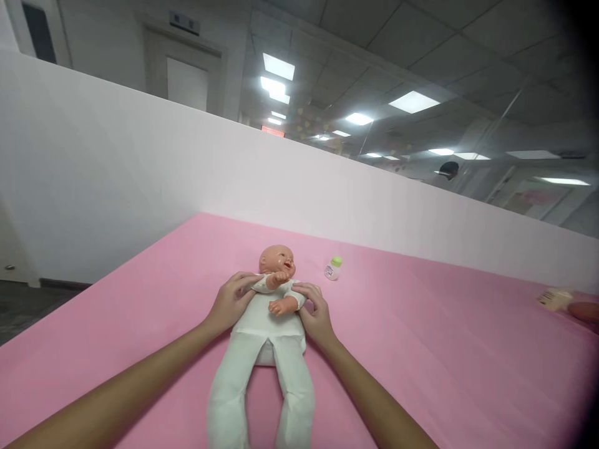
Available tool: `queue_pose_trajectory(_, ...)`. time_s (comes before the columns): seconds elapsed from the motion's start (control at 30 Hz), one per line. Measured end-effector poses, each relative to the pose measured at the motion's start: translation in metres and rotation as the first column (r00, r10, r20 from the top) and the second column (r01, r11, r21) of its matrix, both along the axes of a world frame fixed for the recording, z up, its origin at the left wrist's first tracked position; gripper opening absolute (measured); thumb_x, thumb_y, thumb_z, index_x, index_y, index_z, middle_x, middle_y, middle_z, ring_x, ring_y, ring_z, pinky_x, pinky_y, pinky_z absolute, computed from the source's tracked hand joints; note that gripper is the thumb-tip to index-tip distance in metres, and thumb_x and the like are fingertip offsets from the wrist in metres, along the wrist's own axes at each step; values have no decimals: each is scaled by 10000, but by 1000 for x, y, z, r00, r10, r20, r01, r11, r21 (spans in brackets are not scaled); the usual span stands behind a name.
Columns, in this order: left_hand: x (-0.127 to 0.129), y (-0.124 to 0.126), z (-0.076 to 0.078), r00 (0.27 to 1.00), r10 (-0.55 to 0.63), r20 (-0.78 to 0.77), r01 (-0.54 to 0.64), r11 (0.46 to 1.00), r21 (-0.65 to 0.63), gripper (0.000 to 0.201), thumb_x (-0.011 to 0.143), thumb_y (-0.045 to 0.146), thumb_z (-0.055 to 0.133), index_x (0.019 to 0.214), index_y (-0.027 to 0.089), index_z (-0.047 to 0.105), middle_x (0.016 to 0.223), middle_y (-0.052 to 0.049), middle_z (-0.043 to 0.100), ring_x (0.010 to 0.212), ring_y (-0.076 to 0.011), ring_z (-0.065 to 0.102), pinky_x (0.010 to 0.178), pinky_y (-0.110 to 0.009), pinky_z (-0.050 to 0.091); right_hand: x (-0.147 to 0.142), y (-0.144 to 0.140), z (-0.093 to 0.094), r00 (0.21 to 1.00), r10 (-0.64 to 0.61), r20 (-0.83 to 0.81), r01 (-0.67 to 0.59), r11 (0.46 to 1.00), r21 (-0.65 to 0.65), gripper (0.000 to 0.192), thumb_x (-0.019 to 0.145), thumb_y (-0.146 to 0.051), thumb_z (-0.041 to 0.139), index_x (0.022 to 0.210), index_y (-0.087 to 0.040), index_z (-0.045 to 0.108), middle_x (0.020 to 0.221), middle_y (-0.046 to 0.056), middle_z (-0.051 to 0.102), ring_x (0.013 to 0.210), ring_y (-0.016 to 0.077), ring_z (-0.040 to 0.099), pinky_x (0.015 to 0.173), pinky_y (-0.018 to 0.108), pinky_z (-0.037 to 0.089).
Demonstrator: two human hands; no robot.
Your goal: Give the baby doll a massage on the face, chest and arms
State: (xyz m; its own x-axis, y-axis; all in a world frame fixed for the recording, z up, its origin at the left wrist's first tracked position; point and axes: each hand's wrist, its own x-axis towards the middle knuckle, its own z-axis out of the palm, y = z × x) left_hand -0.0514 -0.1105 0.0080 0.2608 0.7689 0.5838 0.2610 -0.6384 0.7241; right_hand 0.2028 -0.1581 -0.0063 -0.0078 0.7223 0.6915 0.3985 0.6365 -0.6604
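Note:
A baby doll (267,317) in white clothes lies on its back on the pink tabletop (402,349), head away from me and legs towards me. Its head is turned to the right, and both its arms are bent over the chest. My left hand (230,302) grips the doll's side at the left shoulder and upper arm. On the other side, my right hand (318,310) is closed around the doll's shoulder and flank, thumb hidden in part. A small clear bottle with a green cap (333,269) stands to the right of the doll's head.
Along the far edge of the tabletop runs a low white partition (299,181). At the far right lie a cream-coloured printed item (555,298) and a brownish rounded shape (584,311) that I cannot make out. Beyond the partition, part of a person's head (449,170) shows.

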Motion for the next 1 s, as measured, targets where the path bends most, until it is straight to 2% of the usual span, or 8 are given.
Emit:
queue_pose_trajectory(0.17,-1,3,0,996,87,33,-83,991,-110,400,927,444,596,1278,258,652,1294,-80,693,1158,-275,653,899,-385,538,1,7,-2,954,-13,-300,-44,982,-182,351,869,-247,645,1218,-242,681,1226,77,715,1124,263,656,934,392,530)
queue_pose_trajectory(0.23,-1,5,-1,989,130,77,-116,979,-170,488,922,494,609,1346,255,574,1312,-92,692,1182,-283,655,912,-394,539,2,10,-3,917,-13,-398,-72,978,-197,367,885,-322,677,1239,-228,649,1204,82,720,1082,253,668,902,370,539)
queue_pose_trajectory(0.33,-2,7,-2,971,196,138,-162,960,-229,614,905,553,639,1418,260,471,1259,-99,721,1122,-277,688,916,-402,540,3,13,-4,880,-73,-470,-22,981,-194,385,885,-395,693,1214,-202,642,1139,83,734,1034,243,673,886,357,541)
queue_pose_trajectory(0.47,-2,9,-3,970,212,119,-189,965,-181,609,918,549,623,1442,274,478,1247,-83,716,1093,-269,682,878,-378,544,2,11,-3,897,-83,-435,0,982,-188,347,896,-391,670,1185,-200,670,1086,80,741,975,241,675,847,358,551)
queue_pose_trajectory(0.57,0,9,-4,991,130,18,-129,991,-25,433,941,453,579,1339,292,633,1249,-71,680,1112,-266,646,846,-357,544,-1,5,0,975,-27,-220,8,996,-89,291,870,-255,653,1150,-257,734,1138,66,735,1071,265,653,921,400,539)
queue_pose_trajectory(0.7,2,8,-5,995,62,-76,-51,988,143,364,918,320,522,1193,326,760,1160,-73,647,1107,-267,615,890,-395,546,-2,1,4,1000,-7,31,5,998,57,433,812,-103,579,1123,-331,775,1179,42,717,1197,270,597,1081,465,460)
queue_pose_trajectory(0.8,3,6,-4,995,65,-70,-55,990,133,382,915,309,519,1220,333,749,1157,-74,640,1108,-268,612,861,-385,555,-2,1,4,1000,-16,-18,17,1000,25,429,806,-105,574,1132,-307,766,1169,47,721,1173,268,610,1045,449,481)
queue_pose_trajectory(1.0,2,2,3,990,139,9,-138,990,-27,435,928,404,582,1350,297,589,1285,-59,662,1125,-260,642,828,-343,541,-2,5,3,931,-43,-363,-19,986,-166,331,903,-309,627,1229,-251,640,1188,56,711,994,224,665,816,326,539)
